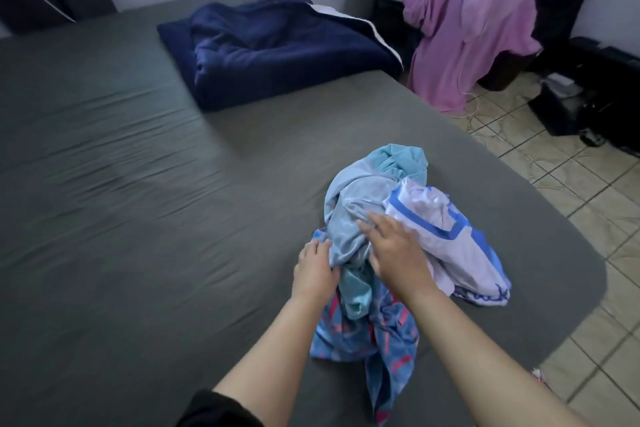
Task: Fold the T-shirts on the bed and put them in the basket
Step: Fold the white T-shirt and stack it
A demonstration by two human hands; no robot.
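T-shirts point(398, 246) lie in one crumpled heap near the right edge of a bed point(138, 218) covered in a grey-green sheet, seen from a head camera looking down. At least four garments are tangled together: a pale blue shirt point(349, 208) on top, a turquoise one point(398, 163) behind it, a white shirt with blue trim point(446, 239) to the right, and a blue and pink patterned shirt point(381, 333) underneath, trailing toward the person

The left hand point(315, 270) curls its fingers into the pale blue shirt at the left of the heap, gripping the cloth. The right hand point(394, 250) lies flat on the middle of the heap, fingers spread and fairly straight, touching the fabric without pinching it

No shirt is folded yet, and no basket is in view. A folded navy blanket point(277, 48) sits further up the bed; pink cloth point(474, 17) hangs beside it, over a tiled floor point(571, 191)

The likely risk is the tangle itself: lifting the pale blue shirt could drag its neighbours along. Because the heap sits close to the mattress edge, the white shirt could slide off onto the floor. Pulling one-handed may also twist the sleeves and spoil a clean fold
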